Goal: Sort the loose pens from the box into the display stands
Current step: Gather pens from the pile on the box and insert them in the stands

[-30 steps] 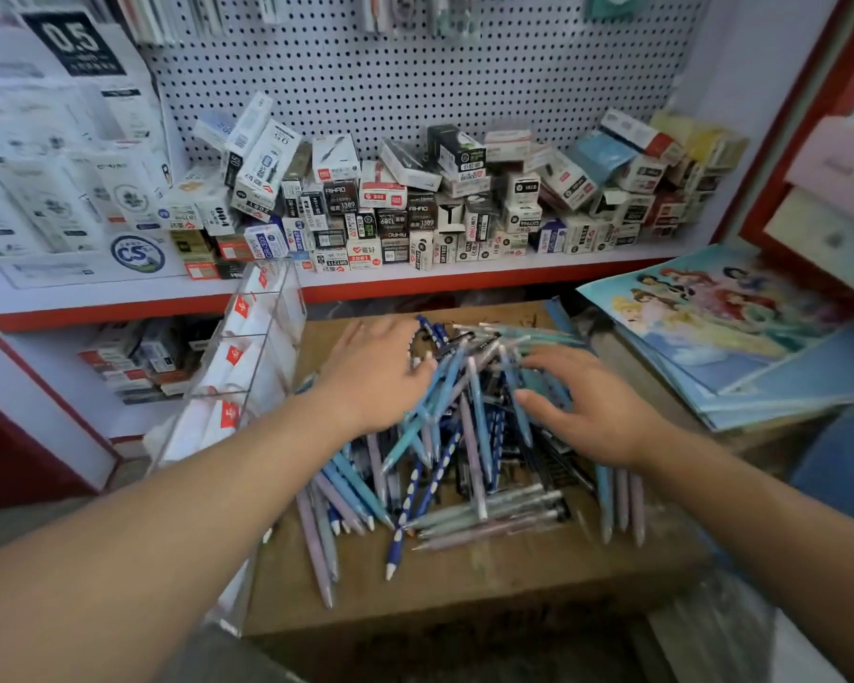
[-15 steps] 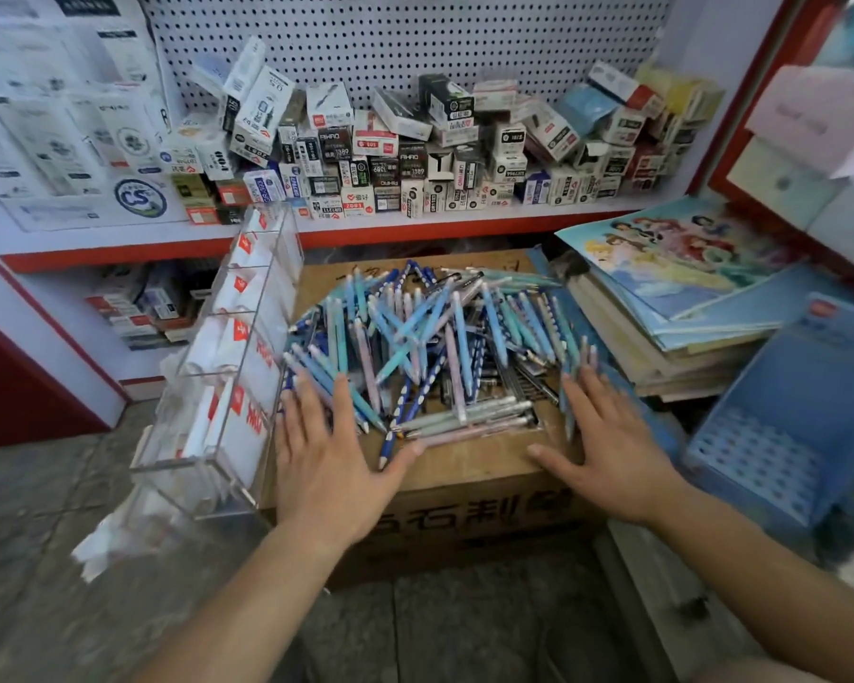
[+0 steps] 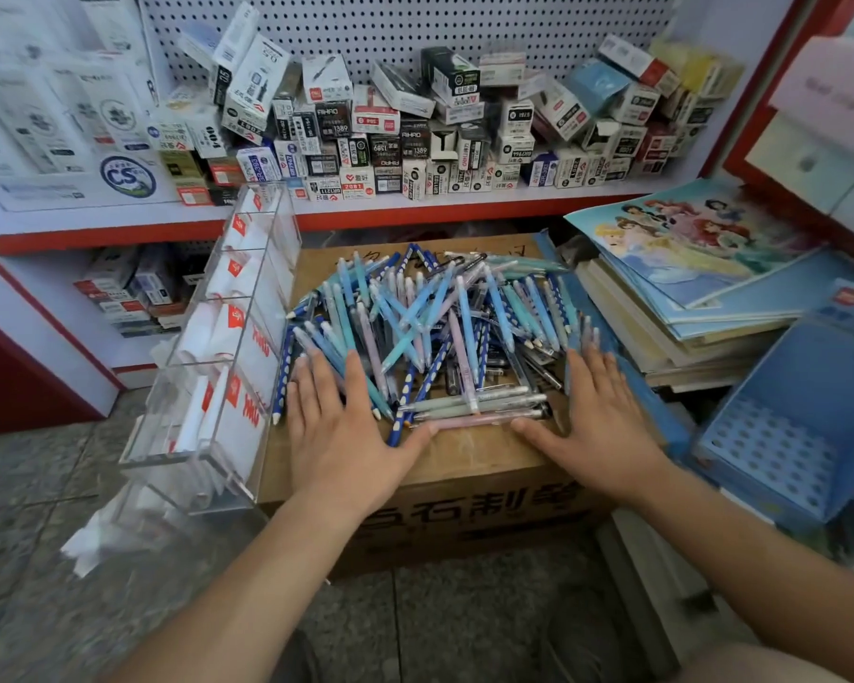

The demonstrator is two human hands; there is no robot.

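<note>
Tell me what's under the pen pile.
A cardboard box, its top bare along the near edge. The pens hide the rest of the top; its inside cannot be seen.

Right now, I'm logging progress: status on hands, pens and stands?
Both hands open: left hand flat on pens, right hand at pile's edge. Pens heaped on box; clear stand left, unblocked.
</note>
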